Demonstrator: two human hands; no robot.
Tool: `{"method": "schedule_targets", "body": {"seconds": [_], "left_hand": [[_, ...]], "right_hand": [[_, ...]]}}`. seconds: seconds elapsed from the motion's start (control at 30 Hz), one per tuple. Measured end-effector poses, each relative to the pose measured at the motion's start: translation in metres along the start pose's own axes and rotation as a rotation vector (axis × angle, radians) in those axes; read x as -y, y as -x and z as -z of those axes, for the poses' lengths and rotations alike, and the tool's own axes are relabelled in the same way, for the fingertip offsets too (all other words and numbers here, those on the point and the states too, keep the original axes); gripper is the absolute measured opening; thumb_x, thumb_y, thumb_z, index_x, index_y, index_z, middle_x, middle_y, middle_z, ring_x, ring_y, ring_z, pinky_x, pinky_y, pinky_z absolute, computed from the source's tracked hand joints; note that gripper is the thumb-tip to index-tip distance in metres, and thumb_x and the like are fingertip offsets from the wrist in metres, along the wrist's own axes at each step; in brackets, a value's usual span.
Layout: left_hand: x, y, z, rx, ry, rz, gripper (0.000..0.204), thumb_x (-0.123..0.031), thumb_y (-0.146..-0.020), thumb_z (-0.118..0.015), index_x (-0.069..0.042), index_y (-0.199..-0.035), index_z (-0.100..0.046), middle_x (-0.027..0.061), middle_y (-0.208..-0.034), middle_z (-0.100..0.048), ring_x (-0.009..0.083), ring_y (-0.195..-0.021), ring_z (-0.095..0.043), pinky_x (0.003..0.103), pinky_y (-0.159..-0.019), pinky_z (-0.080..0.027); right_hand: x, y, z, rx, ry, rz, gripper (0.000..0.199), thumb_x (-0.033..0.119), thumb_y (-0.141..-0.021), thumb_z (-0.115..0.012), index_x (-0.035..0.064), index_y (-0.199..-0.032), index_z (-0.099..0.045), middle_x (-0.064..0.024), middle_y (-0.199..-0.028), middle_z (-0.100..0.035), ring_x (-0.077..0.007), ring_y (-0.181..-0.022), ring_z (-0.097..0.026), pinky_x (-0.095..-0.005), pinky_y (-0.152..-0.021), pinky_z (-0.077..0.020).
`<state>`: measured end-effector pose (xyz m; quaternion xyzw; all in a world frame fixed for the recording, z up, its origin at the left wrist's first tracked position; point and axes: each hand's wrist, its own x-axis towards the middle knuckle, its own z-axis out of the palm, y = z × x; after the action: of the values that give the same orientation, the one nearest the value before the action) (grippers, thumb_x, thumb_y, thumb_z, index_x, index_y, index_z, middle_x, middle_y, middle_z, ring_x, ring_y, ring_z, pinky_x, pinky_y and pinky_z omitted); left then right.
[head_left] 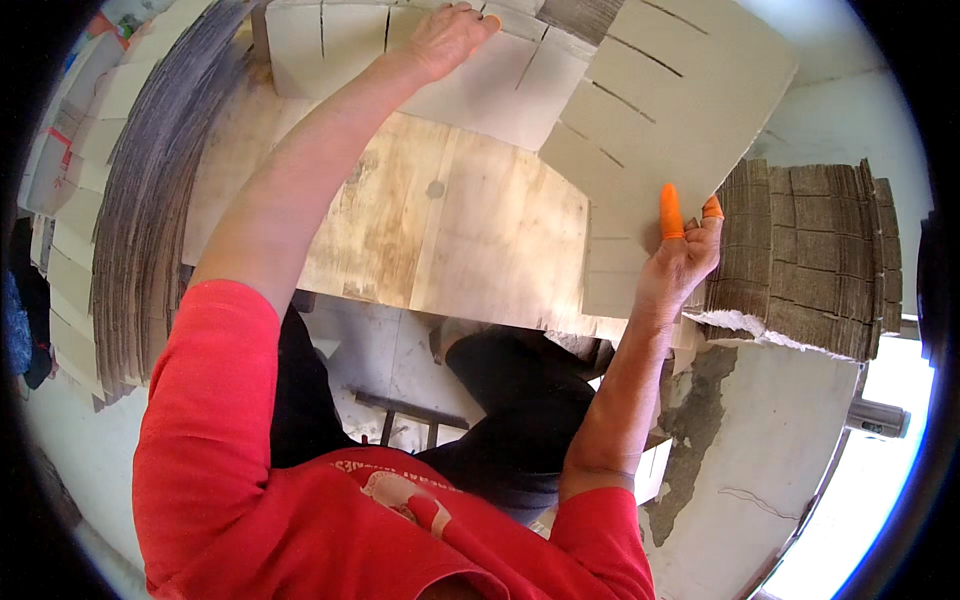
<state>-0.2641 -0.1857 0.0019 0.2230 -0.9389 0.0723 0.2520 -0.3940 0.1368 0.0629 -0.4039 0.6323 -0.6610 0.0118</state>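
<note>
My right hand (684, 254) grips a slotted grey cardboard sheet (690, 110) near its lower right edge. An orange finger cot lies against the sheet's face, and another shows at its edge. The sheet is tilted and has several dark slits in it. At the far side of the board, my left hand (450, 42) is closed over the upper edge of another pale slotted cardboard piece (480, 95). An orange cot covers one fingertip there; the other fingertips are partly hidden. The two cardboard pieces meet or overlap near the middle.
Beneath lies a wooden board (470, 220). A tall stack of cardboard sheets (165, 190) lines the left side, with a stack of slotted grey-brown cardboard (805, 255) at the right. Below the board's front edge are my legs and a dark metal frame (410, 412).
</note>
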Motion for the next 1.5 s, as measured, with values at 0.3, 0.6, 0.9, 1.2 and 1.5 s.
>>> {"method": "schedule_targets", "body": {"seconds": [0.3,0.6,0.9,1.2,1.5], "left_hand": [[-0.045,0.041,0.04,0.309,0.252,-0.105,0.014,0.002,-0.073,-0.058,-0.005,-0.085,-0.06,0.012,-0.086,-0.063,0.031,-0.081,-0.061,0.042,-0.066,-0.05],[-0.076,0.061,0.041,0.205,0.284,-0.169,0.014,0.003,-0.07,-0.056,-0.005,-0.078,-0.064,0.0114,-0.078,-0.062,0.0298,-0.083,-0.061,0.04,-0.068,-0.051],[-0.111,0.072,0.073,0.041,0.406,-0.286,0.005,0.0,-0.066,-0.059,-0.003,-0.07,-0.057,0.0101,-0.07,-0.058,0.0294,-0.076,-0.059,0.04,-0.065,-0.049],[-0.121,0.081,0.105,0.197,0.662,-0.109,0.013,-0.009,-0.073,-0.065,-0.001,-0.081,-0.059,0.0121,-0.069,-0.057,0.0291,-0.073,-0.059,0.04,-0.066,-0.049],[-0.033,0.002,0.062,0.124,0.064,0.071,0.049,-0.015,-0.073,-0.073,-0.002,-0.115,-0.052,0.0102,-0.105,-0.058,0.0276,-0.104,-0.052,0.037,-0.08,-0.046]], "right_hand": [[0.008,0.015,-0.019,0.009,0.427,0.191,0.05,0.0,-0.084,-0.064,-0.0015,-0.131,-0.046,-0.0095,-0.099,-0.067,-0.0045,-0.077,-0.055,-0.0215,-0.067,-0.0492],[0.012,0.024,-0.028,0.026,0.606,0.263,0.051,0.006,-0.085,-0.066,0.0059,-0.132,-0.046,-0.0192,-0.092,-0.067,-0.019,-0.066,-0.066,-0.0273,-0.058,-0.0503],[0.009,0.034,-0.041,0.331,0.623,0.059,0.071,0.001,-0.083,-0.062,0.0086,-0.143,-0.025,-0.0236,-0.089,-0.064,-0.0386,-0.075,-0.064,-0.0429,-0.065,-0.0504],[-0.023,0.053,-0.049,0.372,0.712,0.003,0.079,-0.005,-0.08,-0.053,0.0107,-0.146,-0.013,-0.0256,-0.1,-0.061,-0.0401,-0.078,-0.062,-0.0447,-0.067,-0.0506],[-0.003,0.053,-0.061,0.21,0.633,0.0,0.088,-0.014,-0.073,-0.05,0.014,-0.148,-0.012,-0.0198,-0.115,-0.061,-0.0397,-0.078,-0.063,-0.0408,-0.068,-0.0524]]}}
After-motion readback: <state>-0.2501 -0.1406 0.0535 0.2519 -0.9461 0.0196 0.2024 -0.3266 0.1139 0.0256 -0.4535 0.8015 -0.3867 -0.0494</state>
